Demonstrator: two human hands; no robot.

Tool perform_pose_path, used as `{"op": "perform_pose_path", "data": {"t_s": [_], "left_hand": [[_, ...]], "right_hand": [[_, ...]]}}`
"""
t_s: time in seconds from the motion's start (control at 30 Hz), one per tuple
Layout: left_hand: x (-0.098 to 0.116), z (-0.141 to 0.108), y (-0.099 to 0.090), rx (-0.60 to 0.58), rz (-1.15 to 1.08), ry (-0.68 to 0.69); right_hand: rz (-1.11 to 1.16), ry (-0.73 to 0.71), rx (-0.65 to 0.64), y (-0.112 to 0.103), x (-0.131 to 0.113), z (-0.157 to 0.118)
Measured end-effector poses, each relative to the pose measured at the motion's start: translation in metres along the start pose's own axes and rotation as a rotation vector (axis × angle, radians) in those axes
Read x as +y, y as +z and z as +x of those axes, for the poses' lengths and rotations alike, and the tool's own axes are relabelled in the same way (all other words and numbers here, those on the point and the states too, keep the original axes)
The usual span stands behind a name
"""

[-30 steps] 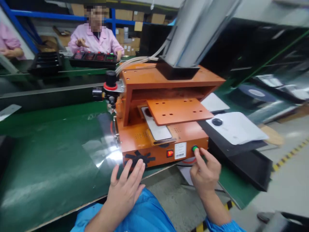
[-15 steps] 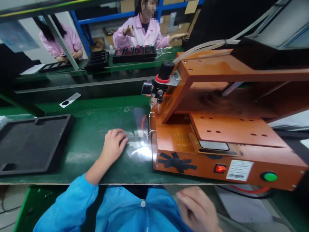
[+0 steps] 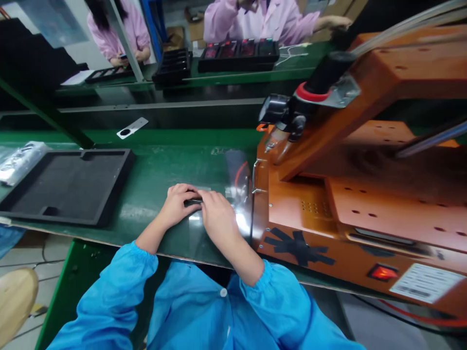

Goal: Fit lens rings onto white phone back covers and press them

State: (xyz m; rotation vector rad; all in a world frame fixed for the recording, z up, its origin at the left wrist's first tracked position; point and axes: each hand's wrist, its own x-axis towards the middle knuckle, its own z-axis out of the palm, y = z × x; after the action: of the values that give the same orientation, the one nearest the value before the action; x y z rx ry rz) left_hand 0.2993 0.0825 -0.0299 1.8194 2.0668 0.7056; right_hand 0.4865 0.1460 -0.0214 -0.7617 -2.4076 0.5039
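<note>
My left hand [image 3: 175, 204] and my right hand [image 3: 219, 216] meet on the green mat [image 3: 153, 170], fingertips together. Between the fingertips is a small dark strip [image 3: 192, 201] at the edge of a clear film sheet [image 3: 236, 167] that lies flat on the mat. Both hands have their fingers curled onto this film edge. The film reaches the left side of an orange press machine [image 3: 365, 204], which stands just right of my right hand. Blue sleeves cover both my arms.
A black foam tray [image 3: 69, 187] sits left of my hands, with a clear bag of parts [image 3: 18, 160] beyond it. The machine carries a black regulator [image 3: 292, 112] and a lit red switch [image 3: 381, 272]. A white slotted plate [image 3: 132, 128] lies behind. Two people in pink coats [image 3: 262, 17] work at black trays [image 3: 237, 51].
My right hand left the machine's green button and came over to join the left hand on the film. My view swung left and down.
</note>
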Motion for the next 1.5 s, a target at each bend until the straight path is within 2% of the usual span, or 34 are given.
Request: {"op": "perform_pose_path", "data": {"t_s": [0.07, 0.17, 0.37, 0.6, 0.87, 1.03, 1.17, 1.27, 1.4, 1.5], "left_hand": [[0.000, 0.004, 0.001, 0.017, -0.068, -0.015], [-0.001, 0.007, 0.002, 0.066, -0.192, -0.032], [-0.003, 0.007, 0.007, 0.108, -0.218, -0.075], [-0.004, 0.008, 0.009, 0.125, -0.271, -0.029], [0.000, 0.006, 0.007, 0.103, -0.237, -0.047], [-0.002, 0.005, 0.008, 0.106, -0.189, 0.003], [0.001, -0.006, 0.004, 0.016, -0.046, 0.082], [0.004, -0.016, 0.004, -0.069, 0.077, 0.136], [0.009, -0.022, 0.010, -0.128, 0.173, 0.159], [0.014, -0.021, 0.011, -0.157, 0.173, 0.161]], "right_hand": [[-0.011, 0.062, -0.051, 0.013, 0.009, 0.006], [-0.008, 0.100, -0.039, 0.020, 0.018, 0.006], [-0.097, -0.001, -0.002, 0.008, 0.016, 0.002], [-0.217, -0.090, 0.056, 0.002, 0.015, 0.005], [-0.272, -0.108, 0.095, 0.001, 0.011, 0.003], [-0.305, -0.110, 0.099, 0.004, 0.013, 0.004], [-0.306, -0.137, 0.194, 0.000, 0.011, 0.002], [-0.259, -0.222, 0.316, -0.015, 0.001, -0.014], [-0.048, -0.348, 0.469, -0.031, -0.012, -0.056], [0.134, -0.284, 0.517, -0.026, -0.011, -0.087]]}}
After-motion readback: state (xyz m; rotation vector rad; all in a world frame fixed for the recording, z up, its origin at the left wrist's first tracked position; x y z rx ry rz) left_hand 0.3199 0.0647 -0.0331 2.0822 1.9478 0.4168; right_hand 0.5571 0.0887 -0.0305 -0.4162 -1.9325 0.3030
